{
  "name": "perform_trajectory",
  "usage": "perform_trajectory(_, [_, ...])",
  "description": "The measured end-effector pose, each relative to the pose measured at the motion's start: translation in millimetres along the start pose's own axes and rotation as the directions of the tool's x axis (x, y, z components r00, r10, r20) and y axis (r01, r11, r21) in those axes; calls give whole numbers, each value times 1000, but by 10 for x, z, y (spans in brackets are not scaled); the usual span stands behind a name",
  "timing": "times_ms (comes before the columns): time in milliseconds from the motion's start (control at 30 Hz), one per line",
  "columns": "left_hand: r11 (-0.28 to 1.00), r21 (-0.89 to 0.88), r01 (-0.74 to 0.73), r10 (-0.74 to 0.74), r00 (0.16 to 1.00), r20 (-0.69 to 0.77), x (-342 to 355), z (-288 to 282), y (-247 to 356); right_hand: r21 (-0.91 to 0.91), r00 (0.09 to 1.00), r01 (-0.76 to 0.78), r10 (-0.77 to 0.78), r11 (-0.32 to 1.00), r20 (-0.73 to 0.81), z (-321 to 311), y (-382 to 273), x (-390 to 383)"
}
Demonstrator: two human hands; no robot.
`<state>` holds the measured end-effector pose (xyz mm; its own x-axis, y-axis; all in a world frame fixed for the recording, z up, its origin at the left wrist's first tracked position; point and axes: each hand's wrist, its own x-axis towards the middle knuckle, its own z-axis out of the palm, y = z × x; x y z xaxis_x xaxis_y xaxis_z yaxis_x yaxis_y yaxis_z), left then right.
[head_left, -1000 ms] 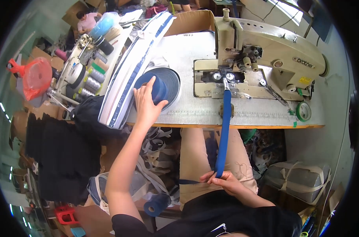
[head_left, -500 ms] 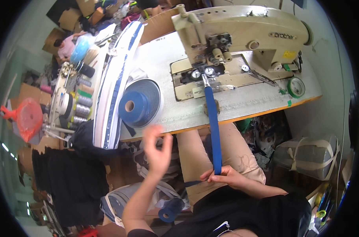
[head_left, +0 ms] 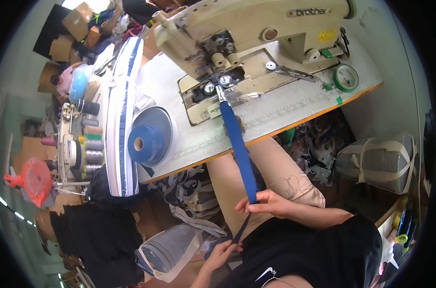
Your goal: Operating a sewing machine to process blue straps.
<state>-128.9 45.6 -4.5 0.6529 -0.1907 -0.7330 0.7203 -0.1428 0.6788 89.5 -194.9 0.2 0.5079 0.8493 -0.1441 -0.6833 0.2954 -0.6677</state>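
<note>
Past the front edge of the tabletop (head_left: 285, 109), the right hand (head_left: 270, 204) grips a blue strap (head_left: 238, 149), already reaching the sewing machine (head_left: 247, 33) but mostly outside; the left hand (head_left: 222, 253) pinches a dark strip (head_left: 241, 229).

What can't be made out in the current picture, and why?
Head view:
- Blue strap within the right hand: covered by that hand.
- Dark strip within the left hand: covered likewise.
- Sewing machine: top cut off by the upper edge.
- Needle: too small.
</note>
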Motion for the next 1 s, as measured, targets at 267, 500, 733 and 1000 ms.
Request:
perform_trajectory(267, [992,60,113,-117,990,78,-428,-38,-276,45,997,-29,25,999,70,-43,95,-31])
perform_trajectory(500, [984,154,-89,85,996,30,-253,2,308,-73,993,-8,17,997,114,-44,137,-56])
perform_trajectory(733, [978,150,-143,130,987,93,-118,21,664,-65,992,-66,72,996,103,-65,161,-52])
perform_trajectory(1000, [965,170,-200,193,980,57,87,137,766,-63,990,-74,80,995,112,-50,133,-35])
